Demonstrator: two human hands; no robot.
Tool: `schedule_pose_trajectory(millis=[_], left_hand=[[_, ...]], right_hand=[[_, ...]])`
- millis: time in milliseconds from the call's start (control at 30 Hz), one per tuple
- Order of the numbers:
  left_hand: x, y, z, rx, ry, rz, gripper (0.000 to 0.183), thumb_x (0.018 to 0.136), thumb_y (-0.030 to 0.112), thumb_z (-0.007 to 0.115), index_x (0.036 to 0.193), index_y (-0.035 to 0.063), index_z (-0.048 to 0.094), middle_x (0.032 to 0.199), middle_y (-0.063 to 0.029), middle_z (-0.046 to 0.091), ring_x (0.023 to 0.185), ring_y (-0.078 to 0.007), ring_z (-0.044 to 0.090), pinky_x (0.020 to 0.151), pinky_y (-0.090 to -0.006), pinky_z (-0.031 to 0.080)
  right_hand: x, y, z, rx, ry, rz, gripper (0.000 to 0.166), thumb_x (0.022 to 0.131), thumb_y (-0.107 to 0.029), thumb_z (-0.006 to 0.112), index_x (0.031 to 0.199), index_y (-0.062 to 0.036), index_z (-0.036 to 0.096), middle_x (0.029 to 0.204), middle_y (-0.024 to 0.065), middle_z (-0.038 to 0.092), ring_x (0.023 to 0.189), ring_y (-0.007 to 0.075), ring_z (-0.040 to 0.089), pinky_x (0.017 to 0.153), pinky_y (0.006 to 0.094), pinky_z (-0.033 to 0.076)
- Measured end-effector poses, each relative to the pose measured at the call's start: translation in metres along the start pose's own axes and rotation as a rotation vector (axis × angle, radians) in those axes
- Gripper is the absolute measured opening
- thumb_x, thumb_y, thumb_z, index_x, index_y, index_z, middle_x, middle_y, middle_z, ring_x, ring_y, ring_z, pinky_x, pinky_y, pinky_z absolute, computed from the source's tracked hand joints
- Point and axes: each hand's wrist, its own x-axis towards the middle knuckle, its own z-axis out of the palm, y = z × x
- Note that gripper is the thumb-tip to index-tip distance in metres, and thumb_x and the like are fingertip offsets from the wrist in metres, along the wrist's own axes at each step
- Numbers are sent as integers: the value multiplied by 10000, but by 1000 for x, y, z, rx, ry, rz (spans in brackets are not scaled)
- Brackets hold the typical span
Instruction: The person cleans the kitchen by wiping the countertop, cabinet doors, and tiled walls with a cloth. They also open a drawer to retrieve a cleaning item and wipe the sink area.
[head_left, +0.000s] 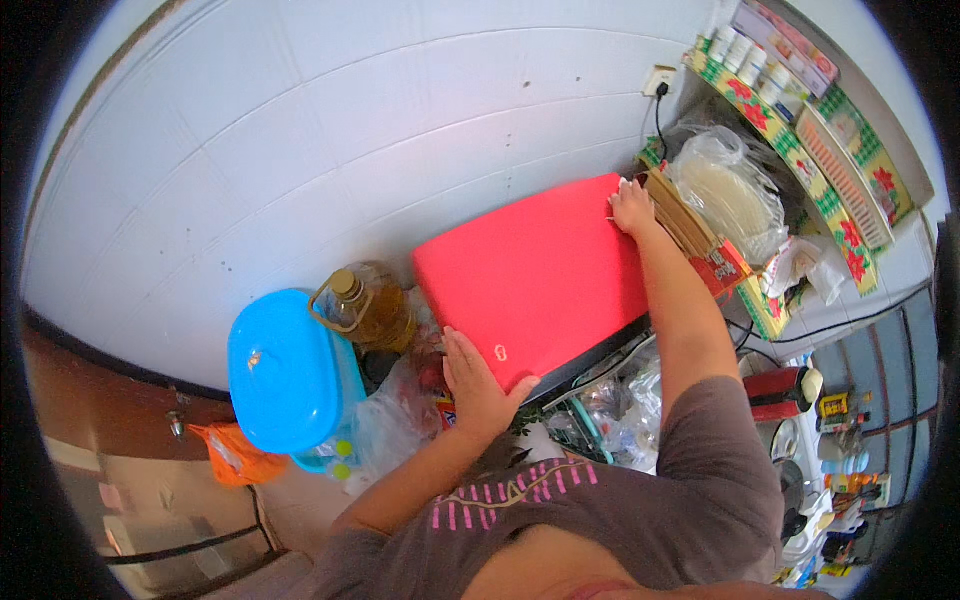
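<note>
A large red box-like case or lid (536, 274) with a dark lower edge lies before me, its far side by the white wall. My left hand (480, 382) rests on its near left corner, thumb spread along the front edge and fingers on the left side. My right hand (634, 206) reaches to its far right corner, with the fingers bent over the edge. A small pale mark shows on the red surface near my left hand. What lies beneath the red object is mostly hidden.
At the left stand a blue lidded plastic bin (285, 371) and a large oil bottle (375, 307). Cardboard (686, 217) and a bagged pale round stack (727, 195) adjoin the right side. A plug sits in a wall socket (661, 81). Plastic bags (394, 412) lie near my left forearm.
</note>
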Motion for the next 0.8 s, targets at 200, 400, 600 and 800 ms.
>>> schedule_pose_trajectory(millis=[200, 400, 600, 800], left_hand=[[-4, -1, -1, -8, -15, -38, 1273, 632, 592, 712, 1369, -145, -19, 1427, -374, 63, 1355, -465, 85, 1073, -542, 108], [-7, -8, -4, -43, 26, -49, 1362, 569, 613, 742, 1368, -134, -70, 1443, -352, 27, 1363, -460, 41, 1076, -554, 57], [-6, 10, -12, -92, 86, -30, 1397, 533, 606, 770, 1387, -81, -94, 1448, -334, -7, 1352, -492, -7, 1076, -569, 42], [-22, -3, -14, -85, 285, 164, 1340, 588, 708, 664, 1393, -102, -36, 1456, -326, 12, 1362, -468, 14, 1068, -565, 70]], right_hand=[[-60, -184, -13, 277, -224, -671, 415, 886, -279, 430, 1175, 10, 504, 1256, 213, 472, 1143, 381, 458, 967, 460, 376], [-187, -201, -86, 319, -431, -1026, 548, 948, -318, 364, 1434, -112, 223, 1485, 157, 215, 1378, 325, 192, 1103, 495, 181], [-129, -132, -57, 286, -150, -576, 602, 902, -186, 421, 1440, -64, 179, 1480, 179, 219, 1359, 338, 236, 1080, 500, 228], [-243, -185, -107, 250, -411, -1087, 659, 759, -61, 507, 1393, -52, 327, 1461, 151, 277, 1349, 372, 242, 1079, 520, 233]])
